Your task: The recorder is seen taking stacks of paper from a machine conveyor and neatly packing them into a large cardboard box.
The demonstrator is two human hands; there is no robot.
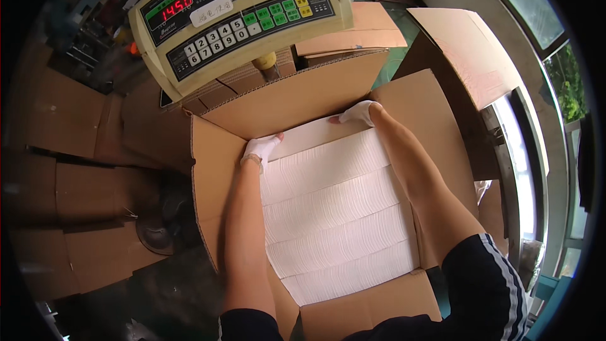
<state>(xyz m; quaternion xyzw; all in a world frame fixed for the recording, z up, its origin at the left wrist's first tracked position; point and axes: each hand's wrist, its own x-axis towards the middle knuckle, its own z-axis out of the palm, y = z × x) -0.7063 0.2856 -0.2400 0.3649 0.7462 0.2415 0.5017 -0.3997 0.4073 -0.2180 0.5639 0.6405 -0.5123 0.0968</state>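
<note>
An open cardboard box point(290, 102) holds several rows of thin white sheets point(334, 222) packed on edge. At the far end of the box lies a white stack point(307, 138) with a smooth, flat face. My left hand point(262, 148), in a white glove with bare fingertips, is closed about the stack's left end. The right hand point(358, 115), gloved the same way, grips its right end. Most of the fingers on both hands are hidden by the gloves and the stack. Both forearms reach over the box's sides.
A beige scale display point(246, 25) with a lit red readout stands on a post just beyond the box. Its flaps point(372, 297) are folded outward. More cardboard boxes point(454, 57) stand at the right, and brown cartons point(88, 196) at the left. A window point(527, 6) is at the far right.
</note>
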